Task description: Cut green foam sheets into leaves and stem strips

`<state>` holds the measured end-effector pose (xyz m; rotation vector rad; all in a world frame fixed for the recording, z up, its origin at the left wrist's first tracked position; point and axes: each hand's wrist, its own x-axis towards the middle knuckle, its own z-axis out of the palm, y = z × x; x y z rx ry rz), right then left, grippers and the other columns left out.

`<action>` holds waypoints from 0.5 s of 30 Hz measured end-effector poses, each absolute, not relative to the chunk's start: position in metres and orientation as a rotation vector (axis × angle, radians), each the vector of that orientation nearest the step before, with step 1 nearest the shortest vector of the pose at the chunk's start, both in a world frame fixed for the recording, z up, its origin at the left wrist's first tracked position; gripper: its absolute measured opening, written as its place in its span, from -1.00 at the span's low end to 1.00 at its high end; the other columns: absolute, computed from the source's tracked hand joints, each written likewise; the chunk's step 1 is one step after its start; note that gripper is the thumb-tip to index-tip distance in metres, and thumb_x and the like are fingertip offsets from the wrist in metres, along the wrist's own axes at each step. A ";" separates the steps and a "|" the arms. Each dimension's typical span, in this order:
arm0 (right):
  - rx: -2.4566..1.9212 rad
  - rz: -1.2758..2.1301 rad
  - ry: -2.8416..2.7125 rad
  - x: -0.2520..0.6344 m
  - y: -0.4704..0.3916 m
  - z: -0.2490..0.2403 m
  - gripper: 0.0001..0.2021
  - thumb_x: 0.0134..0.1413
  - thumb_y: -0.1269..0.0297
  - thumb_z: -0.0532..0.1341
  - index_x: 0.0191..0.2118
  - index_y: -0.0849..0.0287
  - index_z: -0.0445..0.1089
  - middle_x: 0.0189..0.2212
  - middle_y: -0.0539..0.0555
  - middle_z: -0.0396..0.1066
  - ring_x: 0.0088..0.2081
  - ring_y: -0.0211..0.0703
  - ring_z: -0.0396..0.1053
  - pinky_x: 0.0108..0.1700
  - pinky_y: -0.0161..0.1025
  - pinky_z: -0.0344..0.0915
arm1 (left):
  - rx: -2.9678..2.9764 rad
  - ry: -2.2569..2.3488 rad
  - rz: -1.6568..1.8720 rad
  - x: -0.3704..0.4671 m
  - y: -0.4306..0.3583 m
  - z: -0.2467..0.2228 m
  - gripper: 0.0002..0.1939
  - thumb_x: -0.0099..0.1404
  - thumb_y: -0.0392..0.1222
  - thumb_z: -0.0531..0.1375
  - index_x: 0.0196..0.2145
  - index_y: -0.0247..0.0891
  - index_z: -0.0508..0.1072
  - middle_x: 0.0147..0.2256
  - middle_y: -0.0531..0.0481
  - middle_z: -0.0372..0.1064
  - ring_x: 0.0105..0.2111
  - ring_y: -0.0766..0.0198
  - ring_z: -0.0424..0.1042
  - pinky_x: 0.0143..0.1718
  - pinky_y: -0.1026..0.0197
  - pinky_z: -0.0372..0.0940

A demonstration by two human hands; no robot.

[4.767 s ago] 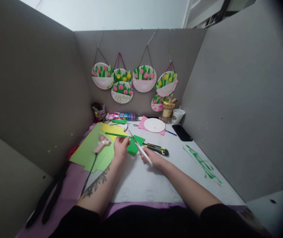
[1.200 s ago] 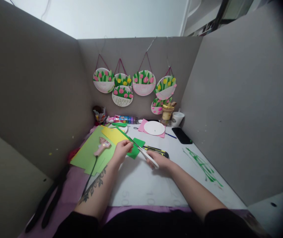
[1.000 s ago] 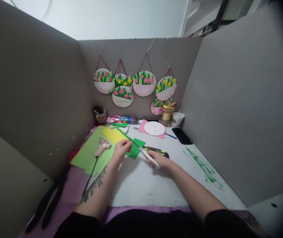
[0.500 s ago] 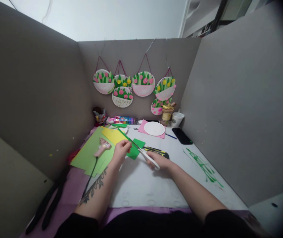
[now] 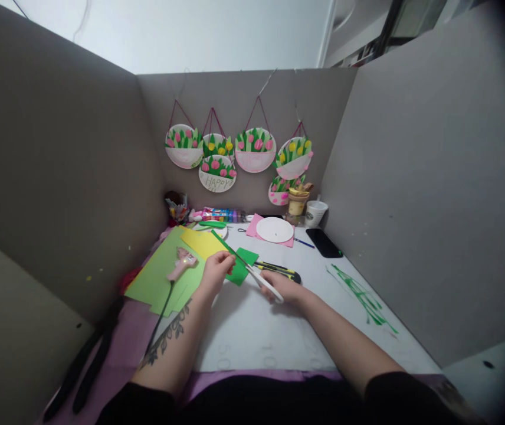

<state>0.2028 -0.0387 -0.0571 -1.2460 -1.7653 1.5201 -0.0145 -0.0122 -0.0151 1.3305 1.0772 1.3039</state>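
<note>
Near the middle of the table, my right hand [image 5: 278, 285] grips a pair of white-handled scissors [image 5: 268, 284], its blades pointing up and left. My left hand [image 5: 219, 267] pinches a narrow green paper strip [image 5: 221, 238], which sticks out past the fingers toward the back left. The scissor blades lie along the strip, close to my left fingertips. Just beyond the blades lies a piece of green paper [image 5: 237, 275]. A black-and-yellow utility knife [image 5: 279, 270] rests behind my right hand.
Left of my hands, a pink glue gun [image 5: 182, 265] lies on light green sheets [image 5: 150, 282] beside yellow paper [image 5: 199, 241]. A white paper plate [image 5: 274, 229] sits at the back. Green scraps [image 5: 363, 298] and a black phone [image 5: 324, 242] are on the right. Grey panels enclose the table.
Both hands, the scissors and the strip stay almost in place. The whole view has shifted very slightly.
</note>
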 end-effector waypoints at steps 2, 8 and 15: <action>-1.266 1.513 -1.764 0.203 -0.038 -0.057 -0.82 -0.20 0.37 0.21 -0.40 0.14 0.20 -0.56 -0.12 0.27 -0.59 -0.37 0.22 -0.57 -0.43 0.15 | 1.328 1.070 1.296 -0.014 -0.012 -0.016 -0.81 0.03 -0.13 0.22 -0.60 -0.29 0.35 -0.71 0.15 0.17 -0.66 0.42 0.13 -0.60 0.34 0.05; -1.277 1.513 -1.750 0.204 -0.036 -0.059 -0.83 -0.18 0.34 0.23 -0.40 0.14 0.22 -0.58 -0.11 0.27 -0.59 -0.35 0.24 -0.57 -0.42 0.17 | 1.310 1.062 1.286 -0.013 -0.013 -0.016 -0.80 0.04 -0.13 0.22 -0.60 -0.29 0.35 -0.71 0.15 0.16 -0.67 0.44 0.12 -0.61 0.35 0.03; -1.300 1.529 -1.728 0.205 -0.031 -0.066 -0.80 -0.21 0.34 0.26 -0.40 0.15 0.23 -0.59 -0.12 0.29 -0.60 -0.36 0.24 -0.59 -0.42 0.17 | 1.226 1.072 1.411 -0.014 -0.012 -0.012 -0.78 0.04 -0.10 0.24 -0.57 -0.29 0.34 -0.66 0.14 0.20 -0.66 0.45 0.13 -0.62 0.36 0.07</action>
